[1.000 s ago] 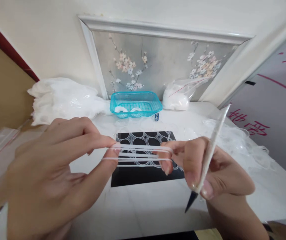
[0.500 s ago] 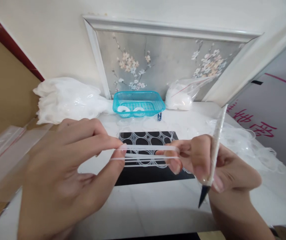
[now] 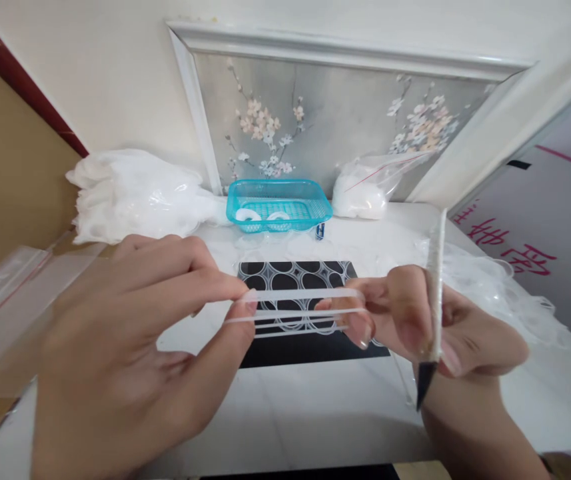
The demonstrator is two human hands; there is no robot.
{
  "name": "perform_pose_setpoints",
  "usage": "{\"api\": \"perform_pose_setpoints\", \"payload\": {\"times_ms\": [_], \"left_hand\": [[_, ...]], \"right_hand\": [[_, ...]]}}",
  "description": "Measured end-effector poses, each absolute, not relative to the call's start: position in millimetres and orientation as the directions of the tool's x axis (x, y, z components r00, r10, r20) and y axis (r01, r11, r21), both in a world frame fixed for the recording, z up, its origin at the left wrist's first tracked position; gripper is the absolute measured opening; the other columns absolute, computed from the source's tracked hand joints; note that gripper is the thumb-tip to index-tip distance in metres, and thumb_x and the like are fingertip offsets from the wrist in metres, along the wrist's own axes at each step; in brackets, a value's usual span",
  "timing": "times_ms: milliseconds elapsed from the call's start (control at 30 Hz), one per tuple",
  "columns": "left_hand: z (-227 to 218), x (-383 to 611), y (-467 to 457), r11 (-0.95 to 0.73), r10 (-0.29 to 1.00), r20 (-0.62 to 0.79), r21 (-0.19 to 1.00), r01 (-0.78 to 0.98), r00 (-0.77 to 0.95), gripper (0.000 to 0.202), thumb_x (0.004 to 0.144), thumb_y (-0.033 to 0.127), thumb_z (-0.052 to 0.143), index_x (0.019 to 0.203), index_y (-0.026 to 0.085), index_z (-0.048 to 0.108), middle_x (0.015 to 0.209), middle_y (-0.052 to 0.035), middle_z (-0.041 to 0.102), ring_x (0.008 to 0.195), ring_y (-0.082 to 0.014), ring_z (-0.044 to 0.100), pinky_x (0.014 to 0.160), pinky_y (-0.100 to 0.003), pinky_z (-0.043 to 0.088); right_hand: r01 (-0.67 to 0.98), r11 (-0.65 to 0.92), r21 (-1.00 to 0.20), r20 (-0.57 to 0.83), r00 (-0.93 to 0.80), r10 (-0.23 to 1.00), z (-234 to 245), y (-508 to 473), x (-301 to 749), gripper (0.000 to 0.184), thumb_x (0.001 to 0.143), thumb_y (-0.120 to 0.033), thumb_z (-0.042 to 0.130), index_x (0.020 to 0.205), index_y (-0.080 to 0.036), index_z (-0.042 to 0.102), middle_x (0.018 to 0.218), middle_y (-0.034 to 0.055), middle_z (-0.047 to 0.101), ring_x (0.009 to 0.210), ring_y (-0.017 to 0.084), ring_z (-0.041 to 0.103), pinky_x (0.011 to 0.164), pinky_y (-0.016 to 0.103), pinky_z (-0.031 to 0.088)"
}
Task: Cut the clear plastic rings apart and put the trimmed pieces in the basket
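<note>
Thin clear bands [image 3: 298,310] are stretched flat between my two hands, above a black mat [image 3: 310,347] that carries several clear rings. My left hand [image 3: 130,353] pinches the bands' left end between thumb and fingers. My right hand [image 3: 430,327] hooks the right end with its fingertips and also grips a slim craft knife [image 3: 432,293], dark blade pointing down toward the white table [image 3: 315,413].
A turquoise basket [image 3: 279,203] with two white rings stands at the back by a flowered panel. Bulging white plastic bags [image 3: 135,193] lie back left, another bag [image 3: 365,190] back right. Loose clear rings [image 3: 495,287] pile at the right. A zip bag [image 3: 10,293] lies left.
The bands have been pulled slightly longer and my right hand has shifted right, with the knife turning more upright. The view has drifted a little.
</note>
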State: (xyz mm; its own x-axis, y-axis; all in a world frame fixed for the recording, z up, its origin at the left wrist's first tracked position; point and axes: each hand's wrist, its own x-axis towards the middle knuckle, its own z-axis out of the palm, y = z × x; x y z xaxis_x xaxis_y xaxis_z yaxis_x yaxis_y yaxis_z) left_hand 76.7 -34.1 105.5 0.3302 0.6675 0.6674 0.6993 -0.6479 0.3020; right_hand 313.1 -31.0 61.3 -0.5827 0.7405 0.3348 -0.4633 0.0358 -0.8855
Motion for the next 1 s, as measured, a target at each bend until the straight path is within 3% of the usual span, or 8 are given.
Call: {"api": "perform_pose_setpoints", "payload": {"times_ms": [200, 400, 600, 833, 1000], "left_hand": [[104, 77, -37, -0.638, 0.681, 0.667, 0.338, 0.691, 0.302, 0.015, 0.079, 0.025, 0.058, 0.065, 0.028, 0.062, 0.068, 0.0026, 0.057, 0.061, -0.0152, 0.045, 0.058, -0.037, 0.032], [102, 77, -39, -0.579, 0.734, 0.629, 0.382, 0.720, 0.257, 0.011, 0.079, 0.025, 0.060, 0.069, 0.030, 0.062, 0.073, 0.0022, 0.058, 0.065, -0.0172, 0.048, 0.059, -0.038, 0.033], [106, 78, -38, -0.641, 0.679, 0.673, 0.348, 0.683, 0.294, 0.015, 0.079, 0.021, 0.056, 0.069, 0.030, 0.061, 0.068, 0.0043, 0.061, 0.061, -0.0173, 0.050, 0.059, -0.040, 0.035], [105, 76, -38, -0.620, 0.691, 0.643, 0.292, 0.728, 0.330, 0.012, 0.085, 0.025, 0.054, 0.074, 0.031, 0.057, 0.071, 0.0051, 0.060, 0.068, -0.0173, 0.051, 0.061, -0.040, 0.037], [102, 74, -37, -0.645, 0.707, 0.608, 0.344, 0.682, 0.362, 0.012, 0.085, 0.023, 0.057, 0.075, 0.030, 0.058, 0.065, 0.0055, 0.057, 0.066, -0.0160, 0.050, 0.059, -0.038, 0.038]], "right_hand": [[-0.483, -0.034, -0.875, 0.310, -0.613, 0.727, 60, -29, 314, 0.012, 0.079, -0.034, 0.066, 0.073, -0.024, 0.061, 0.079, 0.0012, 0.059, 0.076, 0.015, 0.052, 0.072, 0.029, 0.042], [-0.545, -0.116, -0.831, 0.332, -0.652, 0.682, 58, -25, 311, 0.014, 0.079, -0.033, 0.066, 0.073, -0.023, 0.060, 0.078, -0.0003, 0.059, 0.072, 0.013, 0.048, 0.069, 0.026, 0.039], [-0.571, -0.157, -0.805, 0.272, -0.593, 0.758, 55, -28, 305, 0.010, 0.075, -0.030, 0.072, 0.078, -0.022, 0.065, 0.070, -0.0010, 0.058, 0.073, 0.013, 0.054, 0.072, 0.027, 0.042], [-0.589, -0.228, -0.775, 0.255, -0.623, 0.739, 51, -28, 302, 0.007, 0.077, -0.024, 0.070, 0.082, -0.021, 0.067, 0.068, -0.0014, 0.059, 0.072, 0.012, 0.056, 0.072, 0.026, 0.043], [-0.612, -0.330, -0.718, 0.192, -0.631, 0.752, 49, -29, 301, 0.009, 0.078, -0.027, 0.072, 0.083, -0.021, 0.067, 0.076, -0.0005, 0.063, 0.076, 0.011, 0.057, 0.072, 0.024, 0.044]]}}
